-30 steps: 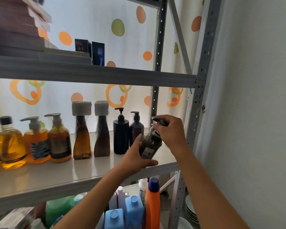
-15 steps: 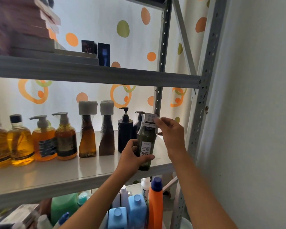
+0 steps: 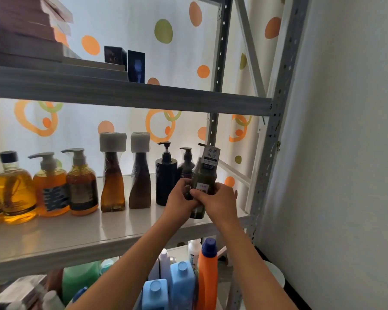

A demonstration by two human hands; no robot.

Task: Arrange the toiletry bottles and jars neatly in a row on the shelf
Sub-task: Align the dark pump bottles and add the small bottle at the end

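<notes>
Hands clamp your dark olive labelled pump bottle (image 3: 203, 182) upright at the row's three o'clock end, left hand (image 3: 181, 199) and right hand (image 3: 217, 201) wrapping its lower body, long axis vertical, black ribbed pump bottle (image 3: 166, 180) at nine o'clock, white shelf board (image 3: 81, 231) directly beneath

I am standing at a home storage corner, likely a utility or bathroom nook. A grey slotted metal rack (image 3: 276, 121) stands against a plain white wall (image 3: 349, 153), with a dotted curtain (image 3: 157, 41) in orange and green behind it. My middle shelf (image 3: 76, 229) carries pump soap bottles (image 3: 51, 186), the one below holds detergent jugs (image 3: 207, 271), and stacked boxes (image 3: 25, 39) sit above.
</notes>
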